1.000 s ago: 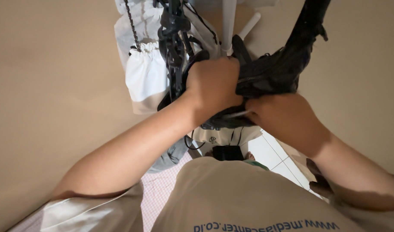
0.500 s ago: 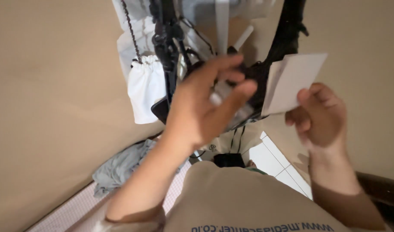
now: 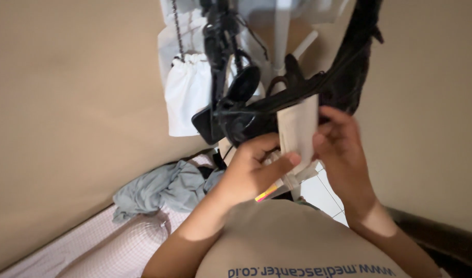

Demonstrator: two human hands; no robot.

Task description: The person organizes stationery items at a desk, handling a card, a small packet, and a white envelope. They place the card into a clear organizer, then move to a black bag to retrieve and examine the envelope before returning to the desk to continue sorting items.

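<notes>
My left hand (image 3: 249, 167) and my right hand (image 3: 341, 149) both grip a folded pale paper (image 3: 297, 128), held upright in front of my chest. The left fingers pinch its lower left edge and the right fingers close on its right side. A small thing with a yellow and red edge (image 3: 267, 194) shows under the left hand; what it is I cannot tell. Just behind the paper hangs a black zipped bag (image 3: 339, 82) on a white stand (image 3: 281, 36).
A white drawstring pouch (image 3: 187, 98) and black straps (image 3: 218, 46) hang on the same stand. Grey cloth (image 3: 158, 188) lies crumpled on a pink checked bed (image 3: 117, 249) at lower left. Beige walls close in on both sides, with white floor tiles (image 3: 323, 193) below.
Both hands came out of the black bag. The right hand drew out the pale paper, then the left hand joined it, and the paper now sits lower and folded between both hands.
</notes>
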